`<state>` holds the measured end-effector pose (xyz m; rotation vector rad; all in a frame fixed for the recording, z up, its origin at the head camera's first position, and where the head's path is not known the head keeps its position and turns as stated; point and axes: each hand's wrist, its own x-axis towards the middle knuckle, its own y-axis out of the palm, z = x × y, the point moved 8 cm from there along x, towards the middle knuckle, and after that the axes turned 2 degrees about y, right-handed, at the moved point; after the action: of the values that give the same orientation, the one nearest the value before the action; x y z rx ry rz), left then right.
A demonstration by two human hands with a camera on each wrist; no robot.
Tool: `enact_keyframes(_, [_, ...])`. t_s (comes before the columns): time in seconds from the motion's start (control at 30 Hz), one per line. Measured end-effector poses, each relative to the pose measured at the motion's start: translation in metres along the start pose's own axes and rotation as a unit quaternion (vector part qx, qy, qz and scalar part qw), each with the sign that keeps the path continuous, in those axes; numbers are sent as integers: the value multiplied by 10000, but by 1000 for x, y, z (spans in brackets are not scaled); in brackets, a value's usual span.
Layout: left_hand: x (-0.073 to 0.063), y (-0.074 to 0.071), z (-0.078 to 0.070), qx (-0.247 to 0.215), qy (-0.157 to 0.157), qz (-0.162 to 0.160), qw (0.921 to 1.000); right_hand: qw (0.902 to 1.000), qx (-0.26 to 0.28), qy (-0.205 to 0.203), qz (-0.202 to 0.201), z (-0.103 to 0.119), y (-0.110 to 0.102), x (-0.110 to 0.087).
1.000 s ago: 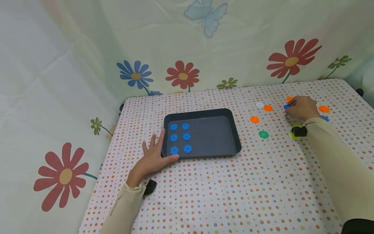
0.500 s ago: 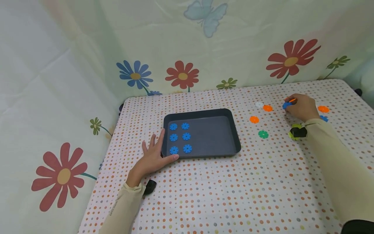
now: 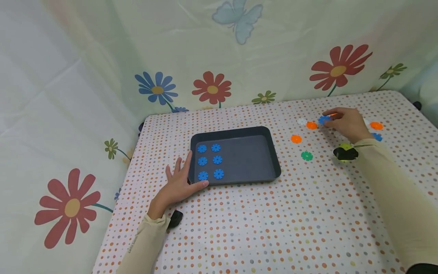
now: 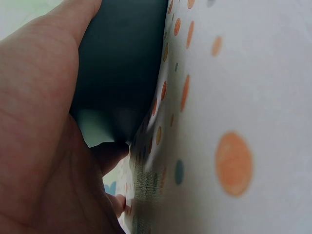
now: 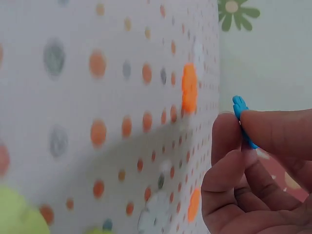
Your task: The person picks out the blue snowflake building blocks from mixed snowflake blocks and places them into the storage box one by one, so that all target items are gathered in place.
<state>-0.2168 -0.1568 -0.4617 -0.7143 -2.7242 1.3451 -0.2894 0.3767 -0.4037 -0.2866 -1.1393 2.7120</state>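
A dark grey rectangular tray (image 3: 246, 160) lies on the dotted cloth, with several blue notched discs (image 3: 217, 160) in two columns on its left side. My left hand (image 3: 176, 187) rests against the tray's near left corner, thumb along the front edge and fingers spread along the left side. In the left wrist view the hand (image 4: 39, 122) touches the tray's dark outer wall (image 4: 122, 53). Over the cloth at the right, my right hand (image 3: 349, 122) pinches a blue notched disc (image 3: 324, 120) between thumb and fingers. The right wrist view shows this disc (image 5: 237, 105) edge-on, off the cloth.
Loose discs lie around the right hand: a green disc (image 3: 307, 156), orange discs (image 3: 296, 139), a white disc (image 3: 302, 121) and another blue disc (image 3: 376, 137). A yellow-green disc (image 3: 345, 146) is partly hidden by the wrist camera (image 3: 345, 153). A flowered curtain (image 3: 267, 64) hangs behind the table.
My right hand has lifted the blue disc from the cloth and moved left with it, uncovering a white disc behind the hand. The left hand stays at the tray.
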Motion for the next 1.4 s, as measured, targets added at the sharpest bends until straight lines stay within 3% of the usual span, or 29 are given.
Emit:
enact_keyframes(0.23, [0, 0, 1, 20, -36, 48, 10000, 9985, 399, -76, 370, 15, 13, -7])
enact_keyframes(0.67, [1, 0, 0, -11, -35, 12, 10000, 9952, 752, -406, 486, 56, 26, -14])
enact_keyframes(1.03, [1, 2, 4, -64, -7, -32, 10000, 9801, 1475, -874, 1003, 100, 57, -24])
enact_keyframes(1.4, [1, 1, 4, -72, 27, -40, 10000, 9671, 1907, -1015, 1346, 135, 88, -34])
